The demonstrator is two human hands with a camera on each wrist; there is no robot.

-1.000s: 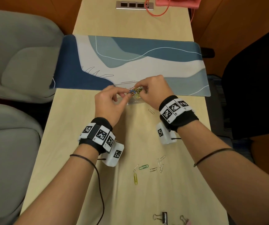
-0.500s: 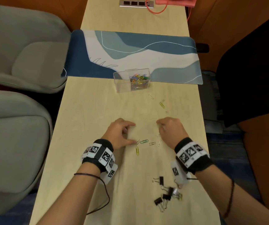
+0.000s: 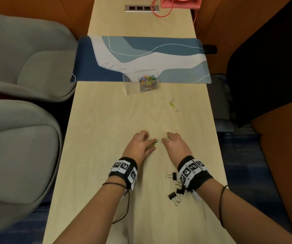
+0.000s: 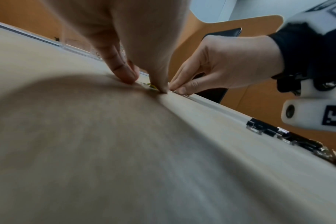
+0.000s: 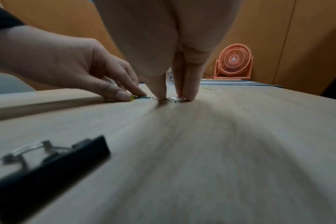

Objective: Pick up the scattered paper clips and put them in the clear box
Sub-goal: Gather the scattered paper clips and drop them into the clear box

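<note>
From the head view, a long pale wooden bench [image 3: 106, 173] runs away between grey seats [image 3: 18, 67] on the left and orange walls. A blue-and-white mat [image 3: 141, 55] lies across it, and the clear box [image 3: 141, 83] stands at the mat's near edge with coloured clips heaped inside. A few loose paper clips [image 3: 172, 104] lie just right of the box. Nearer, the left hand [image 3: 140, 147] and right hand [image 3: 175, 147] sit side by side on the wood, fingertips down on more clips. Black binder clips [image 3: 174, 188] lie by the right wrist.

The left wrist view shows what the head view hides: the left thumb and fingers [image 4: 123, 71] pinching a yellow clip [image 4: 152, 86] against the wood.

The right wrist view shows the right fingertips [image 5: 190, 94] pinching silver clips [image 5: 175, 99], and an orange fan [image 5: 234, 60] at the far end.
</note>
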